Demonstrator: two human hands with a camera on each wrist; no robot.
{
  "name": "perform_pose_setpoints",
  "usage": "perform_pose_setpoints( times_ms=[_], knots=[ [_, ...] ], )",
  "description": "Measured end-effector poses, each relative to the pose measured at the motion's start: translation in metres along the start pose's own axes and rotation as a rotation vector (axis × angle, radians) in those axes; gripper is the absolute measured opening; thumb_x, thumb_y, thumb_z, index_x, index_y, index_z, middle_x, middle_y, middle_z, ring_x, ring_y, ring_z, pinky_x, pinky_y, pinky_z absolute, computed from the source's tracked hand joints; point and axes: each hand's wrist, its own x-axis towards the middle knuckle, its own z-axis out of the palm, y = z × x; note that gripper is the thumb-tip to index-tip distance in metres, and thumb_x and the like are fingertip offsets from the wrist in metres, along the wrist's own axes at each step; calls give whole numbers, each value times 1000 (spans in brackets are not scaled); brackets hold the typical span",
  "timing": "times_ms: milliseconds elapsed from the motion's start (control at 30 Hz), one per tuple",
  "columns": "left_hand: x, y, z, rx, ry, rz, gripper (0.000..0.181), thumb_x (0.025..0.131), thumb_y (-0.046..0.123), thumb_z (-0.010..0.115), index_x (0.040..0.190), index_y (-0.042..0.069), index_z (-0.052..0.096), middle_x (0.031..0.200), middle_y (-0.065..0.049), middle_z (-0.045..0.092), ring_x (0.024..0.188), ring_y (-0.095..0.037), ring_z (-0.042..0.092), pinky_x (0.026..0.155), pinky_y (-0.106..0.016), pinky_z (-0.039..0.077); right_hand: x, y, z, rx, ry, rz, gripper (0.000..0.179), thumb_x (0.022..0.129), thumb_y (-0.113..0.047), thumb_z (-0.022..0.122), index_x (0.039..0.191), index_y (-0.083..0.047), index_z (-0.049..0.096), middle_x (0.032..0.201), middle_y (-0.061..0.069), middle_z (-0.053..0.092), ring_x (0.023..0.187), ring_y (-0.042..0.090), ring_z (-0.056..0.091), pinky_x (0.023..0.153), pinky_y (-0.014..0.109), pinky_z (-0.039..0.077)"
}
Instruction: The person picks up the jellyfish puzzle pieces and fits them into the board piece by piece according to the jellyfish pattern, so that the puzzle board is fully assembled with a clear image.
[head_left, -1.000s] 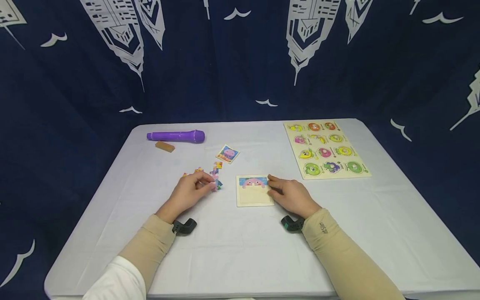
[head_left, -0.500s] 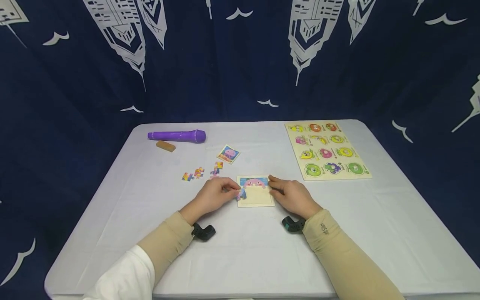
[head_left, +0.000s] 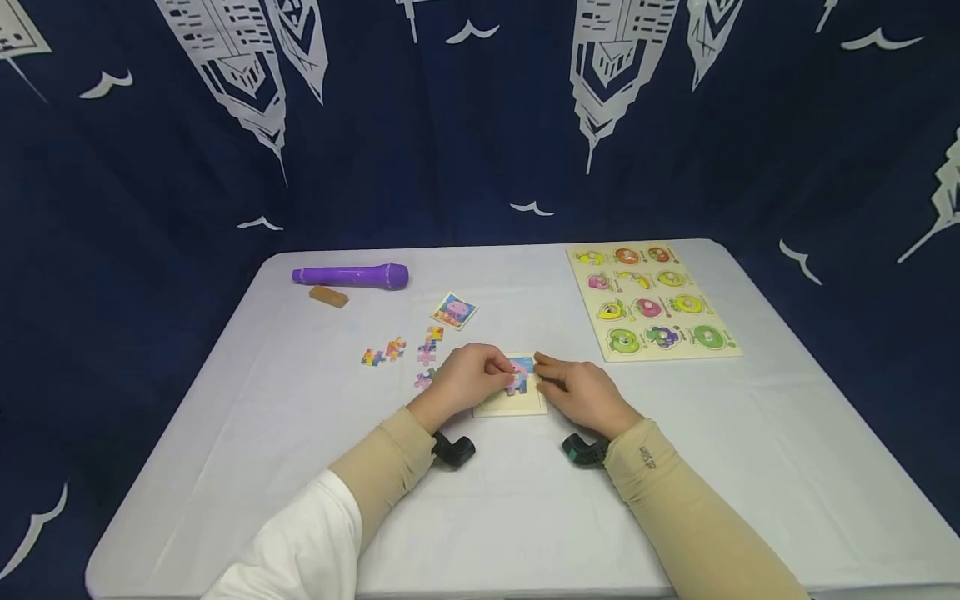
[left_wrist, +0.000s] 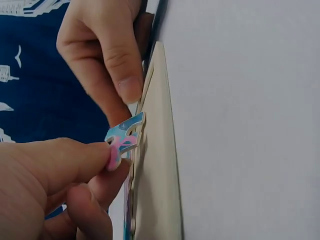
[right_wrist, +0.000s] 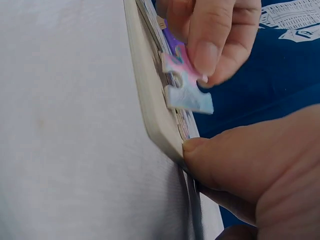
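Note:
My left hand (head_left: 467,377) pinches a jigsaw piece (head_left: 517,385) between thumb and fingertips over a small square wooden puzzle tray (head_left: 506,408). In the left wrist view this blue and pink piece (left_wrist: 125,134) is tilted, close above the tray face (left_wrist: 159,165). My right hand (head_left: 587,393) grips the tray's right edge; the right wrist view has its thumb (right_wrist: 200,155) at the tray's corner. A strip of blue and pink picture lies along the tray's top, now partly hidden behind the left hand. Left of that hand lie several loose jigsaw pieces (head_left: 426,353).
A small picture card (head_left: 454,310) lies beyond the tray. At the back left are a purple toy microphone (head_left: 351,276) and a brown block (head_left: 328,296). A fruit puzzle board (head_left: 654,302) lies back right on the white table (head_left: 480,517).
My left hand has moved right from the loose pieces to above the tray, carrying a jigsaw piece with it. My right hand stays at the tray's right edge.

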Motion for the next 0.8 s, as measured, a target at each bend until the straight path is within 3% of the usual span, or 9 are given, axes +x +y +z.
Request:
perform_pose_setpoints(
  times_ms=[200,467,800],
  knots=[
    [7,9,12,68,10,-18,4,96,31,73,95,27,75,84,14,69,75,-6,61,63,-29,46,-2,1,0,-4,9,-19,39,101,-23,66,136,-6,66,149,5,57,132,34,59,105,53,49],
    [10,4,19,68,41,14,4,95,26,73,97,27,76,84,14,69,76,-5,61,64,-28,46,-1,3,1,-18,14,-8,39,101,-21,66,137,-7,66,150,5,57,132,33,58,105,53,49],
    [5,0,23,164,27,27,17,87,43,81,98,32,75,93,15,65,85,-4,61,67,-28,48,-1,0,2,-15,-3,-6,40,101,-23,66,137,-8,65,150,5,56,133,34,58,106,54,48]
  ],
)
